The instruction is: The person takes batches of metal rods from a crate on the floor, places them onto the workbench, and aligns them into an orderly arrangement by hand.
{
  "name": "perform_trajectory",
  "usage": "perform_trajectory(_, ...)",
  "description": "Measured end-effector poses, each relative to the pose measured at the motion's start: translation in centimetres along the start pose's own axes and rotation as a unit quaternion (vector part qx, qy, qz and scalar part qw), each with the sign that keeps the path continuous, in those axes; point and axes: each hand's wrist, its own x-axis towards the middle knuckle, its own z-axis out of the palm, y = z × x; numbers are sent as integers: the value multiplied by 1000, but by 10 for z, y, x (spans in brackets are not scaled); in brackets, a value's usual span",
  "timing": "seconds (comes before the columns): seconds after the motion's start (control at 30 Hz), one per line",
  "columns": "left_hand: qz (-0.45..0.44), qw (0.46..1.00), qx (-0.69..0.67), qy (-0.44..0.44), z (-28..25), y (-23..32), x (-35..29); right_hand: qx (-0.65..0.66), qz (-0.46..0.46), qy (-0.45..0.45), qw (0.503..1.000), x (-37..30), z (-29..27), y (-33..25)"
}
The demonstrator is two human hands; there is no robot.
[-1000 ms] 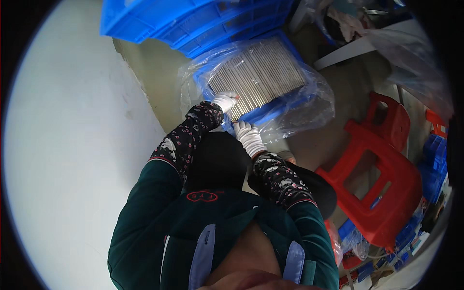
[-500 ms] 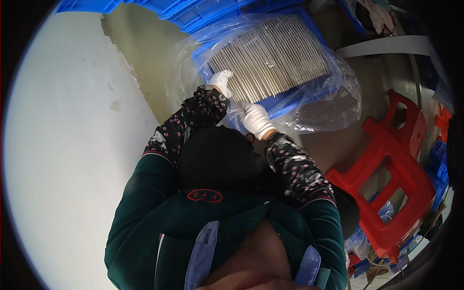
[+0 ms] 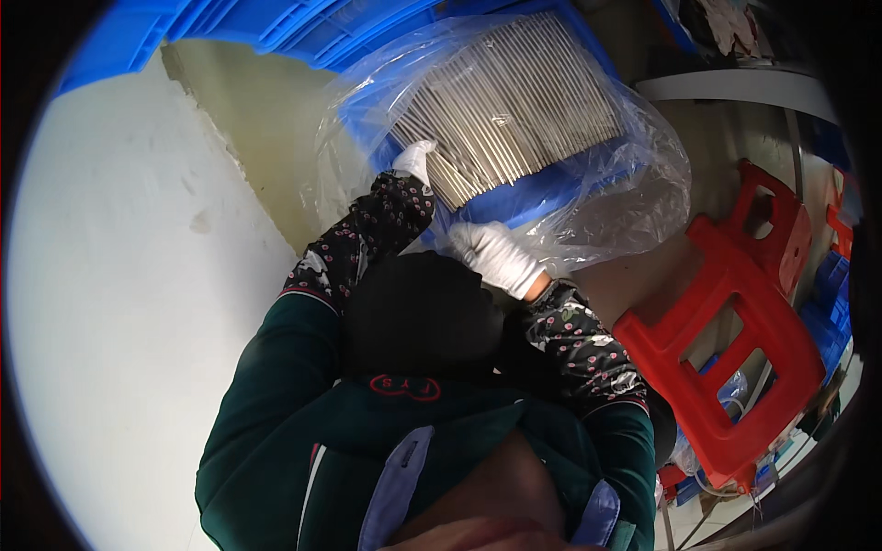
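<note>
Many thin metal rods [image 3: 505,110] lie side by side in a blue crate [image 3: 560,195] lined with a clear plastic bag [image 3: 657,179]. My left hand [image 3: 415,161], in a white glove, is at the near left corner of the rods and seems to touch them. Most of its fingers are hidden. My right hand [image 3: 496,257], also gloved in white, sits just off the crate's near edge, beside the bag. Its fingers are curled together, and whatever they may hold is hidden. Dark patterned sleeve covers reach both wrists.
Blue crates [image 3: 303,28] stand along the far side. A red plastic stool [image 3: 726,321] lies tipped at my right. To the left is a broad white surface [image 3: 138,303] with a chipped edge. A curved pale strip [image 3: 735,87] runs at the upper right.
My right hand has drawn back toward me and slightly right, away from the rods' near ends. My left hand stays at the left corner. The view has shifted slightly.
</note>
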Motion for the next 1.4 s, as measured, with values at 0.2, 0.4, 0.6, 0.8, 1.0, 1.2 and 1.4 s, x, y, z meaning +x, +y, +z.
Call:
perform_trajectory(0.2,25,991,-36,-126,-28,-25,53,110,17,-94,989,9,3,17)
perform_trajectory(0.4,57,989,10,-134,-28,-41,56,-27,146,436,888,46,-24,52)
perform_trajectory(0.6,-39,999,-18,-7,-27,-36,57,-186,237,372,878,61,9,49)
perform_trajectory(0.8,-145,989,-32,-24,-10,-17,24,-173,328,333,867,69,10,45)
perform_trajectory(1.0,30,991,-13,-131,-25,-11,17,-183,338,286,878,81,32,69)
perform_trajectory(1.2,-52,992,-88,-79,-6,3,-1,166,341,403,833,81,18,94)
perform_trajectory(1.4,13,998,2,-64,-1,1,-6,522,367,344,688,74,-2,85)
